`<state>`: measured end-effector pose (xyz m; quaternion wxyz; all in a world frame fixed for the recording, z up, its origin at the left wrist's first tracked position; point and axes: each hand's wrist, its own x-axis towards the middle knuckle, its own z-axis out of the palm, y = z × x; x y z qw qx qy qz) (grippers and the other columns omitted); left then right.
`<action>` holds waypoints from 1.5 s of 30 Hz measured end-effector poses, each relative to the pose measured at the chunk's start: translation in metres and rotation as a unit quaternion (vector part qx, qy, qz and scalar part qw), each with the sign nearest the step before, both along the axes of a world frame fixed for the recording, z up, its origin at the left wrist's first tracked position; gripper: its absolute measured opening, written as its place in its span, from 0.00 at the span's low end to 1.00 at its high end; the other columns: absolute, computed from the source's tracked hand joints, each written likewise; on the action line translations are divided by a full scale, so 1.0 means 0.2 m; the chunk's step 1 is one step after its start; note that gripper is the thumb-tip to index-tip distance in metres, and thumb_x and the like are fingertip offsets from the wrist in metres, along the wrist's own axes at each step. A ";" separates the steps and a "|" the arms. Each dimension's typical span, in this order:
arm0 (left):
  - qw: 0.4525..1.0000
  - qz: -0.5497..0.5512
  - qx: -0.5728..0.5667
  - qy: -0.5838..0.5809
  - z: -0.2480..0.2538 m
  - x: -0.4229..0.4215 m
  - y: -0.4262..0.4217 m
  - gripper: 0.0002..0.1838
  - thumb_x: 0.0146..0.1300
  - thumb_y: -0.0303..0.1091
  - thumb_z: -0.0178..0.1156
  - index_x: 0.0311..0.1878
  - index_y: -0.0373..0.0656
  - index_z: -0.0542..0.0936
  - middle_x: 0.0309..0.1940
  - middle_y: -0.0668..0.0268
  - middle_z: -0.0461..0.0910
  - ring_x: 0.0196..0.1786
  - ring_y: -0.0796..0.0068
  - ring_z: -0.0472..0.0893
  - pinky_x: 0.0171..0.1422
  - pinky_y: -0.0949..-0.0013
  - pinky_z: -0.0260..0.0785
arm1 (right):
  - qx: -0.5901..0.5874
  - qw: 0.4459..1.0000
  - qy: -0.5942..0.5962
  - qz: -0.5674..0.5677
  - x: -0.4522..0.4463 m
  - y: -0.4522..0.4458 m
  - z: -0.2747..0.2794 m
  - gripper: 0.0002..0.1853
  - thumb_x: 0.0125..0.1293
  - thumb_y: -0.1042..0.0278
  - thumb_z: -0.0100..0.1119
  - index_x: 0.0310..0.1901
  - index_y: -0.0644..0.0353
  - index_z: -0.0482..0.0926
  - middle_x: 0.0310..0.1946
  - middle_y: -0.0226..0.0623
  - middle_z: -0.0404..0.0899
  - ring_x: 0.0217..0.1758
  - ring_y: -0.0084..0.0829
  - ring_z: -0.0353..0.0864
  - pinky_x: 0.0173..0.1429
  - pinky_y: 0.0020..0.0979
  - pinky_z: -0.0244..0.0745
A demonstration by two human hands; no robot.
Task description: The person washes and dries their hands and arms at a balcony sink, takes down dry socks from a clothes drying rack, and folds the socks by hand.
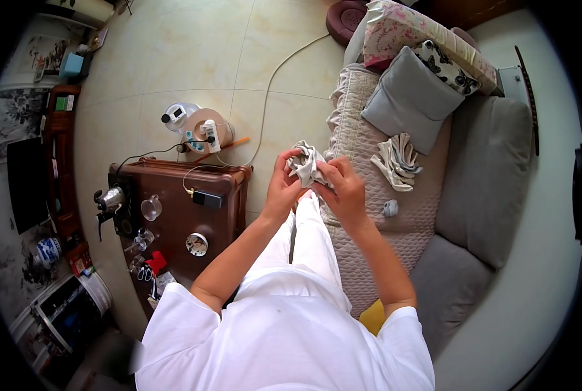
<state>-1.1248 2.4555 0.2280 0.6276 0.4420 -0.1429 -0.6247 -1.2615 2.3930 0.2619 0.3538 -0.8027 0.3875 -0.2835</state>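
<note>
Both hands are raised in front of me, above my white trouser legs. Between them is a bunched off-white sock (308, 164), its fabric folded over itself. My left hand (284, 182) grips its left side, fingers curled around the edge. On the other side my right hand (342, 186) pinches the fabric between thumb and fingers. To the right on the sofa lies a loose pile of white and grey socks (398, 163). Just below that pile sits a small rolled grey sock ball (390, 208). Folds hide some of my fingertips.
At left stands a brown table (193, 186) with a black power adapter (207, 199), glass cup (151, 207), round tin (196, 244) and red-handled scissors (153, 264). A cable (265, 104) crosses the tiled floor. Grey cushions (408, 98) rest on the quilted sofa (395, 260).
</note>
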 end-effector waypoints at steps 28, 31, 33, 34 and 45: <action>0.999 -0.039 -0.009 -0.021 -0.11 -0.05 -0.01 0.17 0.63 0.27 0.56 0.55 0.42 0.69 0.46 0.70 0.73 0.50 0.82 0.71 0.55 0.77 0.63 | 0.251 0.952 -0.167 -0.060 -0.05 0.01 -0.05 0.01 0.60 0.78 0.55 0.33 0.65 0.74 0.31 0.29 0.73 0.30 0.15 0.71 0.36 0.19 0.68; 0.997 -0.053 -0.051 -0.035 -0.07 -0.09 -0.02 0.19 0.65 0.30 0.55 0.58 0.42 0.64 0.50 0.68 0.70 0.53 0.81 0.70 0.57 0.77 0.62 | 0.252 0.952 -0.149 -0.085 -0.03 0.00 -0.03 0.01 0.60 0.77 0.56 0.32 0.65 0.74 0.29 0.30 0.73 0.29 0.17 0.71 0.35 0.19 0.68; 0.992 -0.067 -0.049 -0.096 -0.03 -0.12 -0.03 0.20 0.67 0.32 0.52 0.60 0.42 0.62 0.49 0.68 0.70 0.53 0.81 0.70 0.57 0.77 0.63 | 0.246 0.955 -0.136 -0.091 -0.02 0.00 -0.05 0.02 0.60 0.77 0.56 0.33 0.64 0.74 0.27 0.31 0.74 0.28 0.18 0.71 0.33 0.20 0.68; 0.994 -0.053 -0.041 -0.083 -0.05 -0.12 -0.03 0.19 0.67 0.32 0.52 0.59 0.42 0.62 0.49 0.68 0.71 0.53 0.81 0.70 0.57 0.77 0.63 | 0.286 0.941 -0.160 -0.088 -0.02 0.01 -0.07 0.02 0.61 0.76 0.56 0.33 0.64 0.74 0.28 0.30 0.74 0.28 0.18 0.71 0.33 0.20 0.68; 0.968 0.016 0.224 0.115 -0.07 -0.11 -0.07 0.09 0.68 0.32 0.47 0.48 0.41 0.71 0.41 0.65 0.77 0.43 0.75 0.76 0.43 0.72 0.70 | 0.509 0.718 -0.451 -0.148 -0.06 0.04 -0.19 0.04 0.68 0.69 0.51 0.41 0.58 0.71 0.33 0.26 0.75 0.33 0.12 0.73 0.38 0.17 0.69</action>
